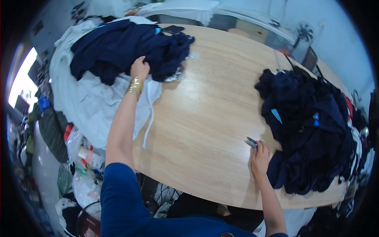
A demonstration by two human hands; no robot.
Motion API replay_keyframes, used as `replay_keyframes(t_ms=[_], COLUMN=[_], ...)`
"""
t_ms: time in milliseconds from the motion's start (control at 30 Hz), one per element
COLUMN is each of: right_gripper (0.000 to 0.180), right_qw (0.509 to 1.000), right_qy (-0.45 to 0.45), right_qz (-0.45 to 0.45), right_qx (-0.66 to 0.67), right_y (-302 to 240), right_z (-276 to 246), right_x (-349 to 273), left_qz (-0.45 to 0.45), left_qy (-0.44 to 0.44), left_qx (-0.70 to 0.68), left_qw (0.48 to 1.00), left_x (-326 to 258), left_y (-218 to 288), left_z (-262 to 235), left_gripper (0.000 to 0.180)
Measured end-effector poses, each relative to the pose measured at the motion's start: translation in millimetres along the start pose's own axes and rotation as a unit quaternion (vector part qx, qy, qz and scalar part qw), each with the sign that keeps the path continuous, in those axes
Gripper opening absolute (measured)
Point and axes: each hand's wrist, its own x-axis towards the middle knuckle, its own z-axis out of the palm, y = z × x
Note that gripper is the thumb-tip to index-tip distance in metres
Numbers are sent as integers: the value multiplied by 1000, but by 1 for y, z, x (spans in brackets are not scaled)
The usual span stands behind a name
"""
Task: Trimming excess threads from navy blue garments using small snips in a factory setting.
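Observation:
My left hand (140, 68) reaches far out over the table, its fingers closed on the near edge of a navy garment (114, 45). That garment lies heaped on white cloth (96, 104), from which a narrow white strip hangs down across the wood. In my right hand (261, 157) is a small pair of thread snips (251, 142), blades pointing up and left. The right hand rests low over the table, just left of a large pile of navy garments (312, 126) with light blue bits showing in it.
The light wooden table (205, 106) spans between the two piles. A dark flat object (173, 29) lies at its far edge. Plastic bags and bundles (85, 185) crowd the floor on the left, beside a round wire-guarded fan (90, 217). Another fan (304, 32) stands at the back right.

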Motion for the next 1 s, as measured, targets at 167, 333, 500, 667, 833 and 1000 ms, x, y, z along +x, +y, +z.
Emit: replay_keyframes(t_ms=[167,333,500,667,833,1000], right_gripper=[27,23,13,8,26,48], right_qw=[998,994,999,961,933,964], right_qy=[24,85,-34,43,282,251], right_qz=[29,50,-29,171,160,72], right_qx=[41,-51,-8,212,157,-42], right_y=[1,11,51,37,63,117], right_z=[-1,5,-35,-119,-210,-201], right_x=[5,-11,-38,-5,50,79], left_qz=[256,440,347,293,285,275], left_qy=[-47,-422,-415,-285,-258,-245], left_qx=[-155,-113,-144,-70,-36,-43], left_qw=[953,785,829,910,923,929], left_x=[-118,-275,-328,-367,-372,-370], left_y=[101,118,84,57,57,64], left_z=[50,53,6,-15,-14,-9], left_gripper=[22,37,36,40,40,41])
